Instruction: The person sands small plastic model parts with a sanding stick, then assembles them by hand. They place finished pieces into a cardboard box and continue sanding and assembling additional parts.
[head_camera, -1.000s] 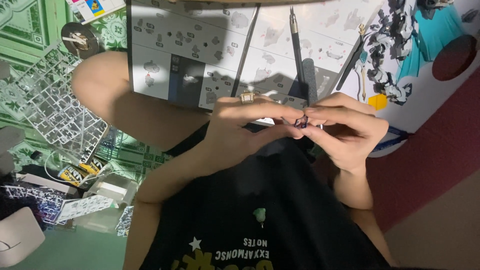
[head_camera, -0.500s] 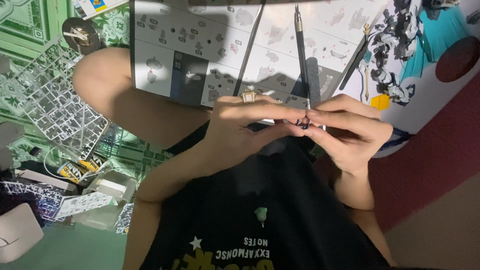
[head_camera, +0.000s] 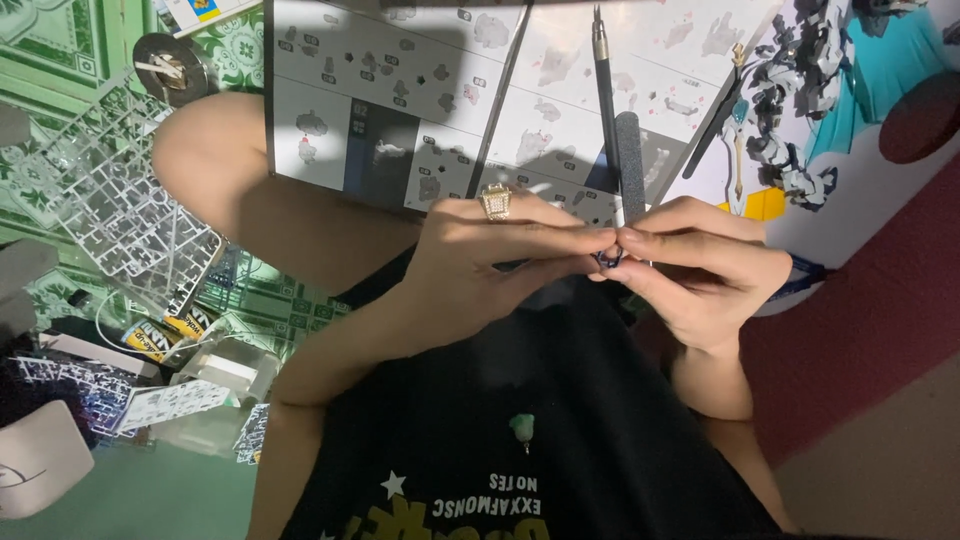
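Here, two hands meet in the middle, above a lap in a black shirt (head_camera: 520, 450). The left hand (head_camera: 490, 265) wears a gold ring (head_camera: 496, 202) on one finger. Its fingers (head_camera: 560, 243) stretch to the right and pinch a small dark part (head_camera: 608, 258). The right hand (head_camera: 700, 270) comes in from the other side. Its fingertips (head_camera: 640, 240) close on the same small part, so both hands grip it together. The part sits right between the two sets of fingertips, touching them on both sides. It is too tiny and too dark to tell its shape.

Just behind the hands lies an open instruction booklet (head_camera: 400, 110) with little pictures on its pages. A thin dark craft knife (head_camera: 604, 90) rests on the booklet and points down to the hands. A dark, flat sanding stick (head_camera: 630, 160) lies beside the knife, just above the right hand. Further right is a picture of a toy robot (head_camera: 790, 110) on a box.

On the left, a bare knee (head_camera: 230, 190) sits by a grey plastic frame of model parts (head_camera: 120, 200), on a green patterned floor (head_camera: 50, 60). Lower left, more small frames (head_camera: 170, 405) lie near a small yellow and black tube (head_camera: 155, 340).
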